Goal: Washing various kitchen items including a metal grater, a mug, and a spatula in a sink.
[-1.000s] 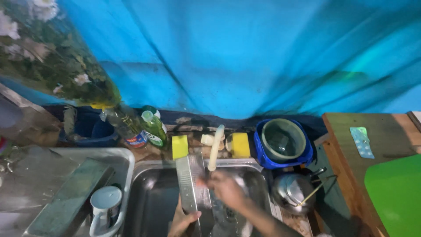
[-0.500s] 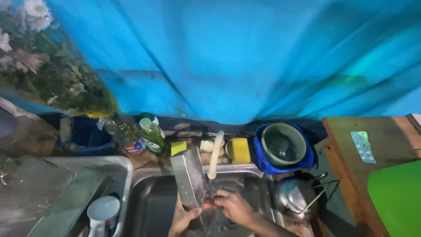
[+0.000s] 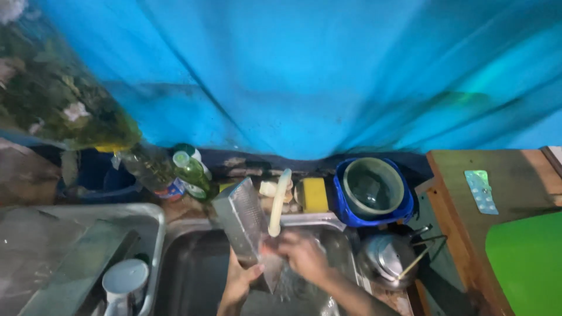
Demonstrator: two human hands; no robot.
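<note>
— Since half a second back?
— Tilted the metal grater further left, up over the sink.
— Grip?
— Left hand clenched round its lower end. Right hand pressed on its face beneath the pale tap; blurred, possibly rubbing, so hold not told.
— Nearby?
— Yellow sponge, just beside.

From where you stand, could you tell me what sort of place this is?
Probably a makeshift dishwashing corner: a steel sink with a tap, a yellow sponge, and a blue tarpaulin as wall.
</note>
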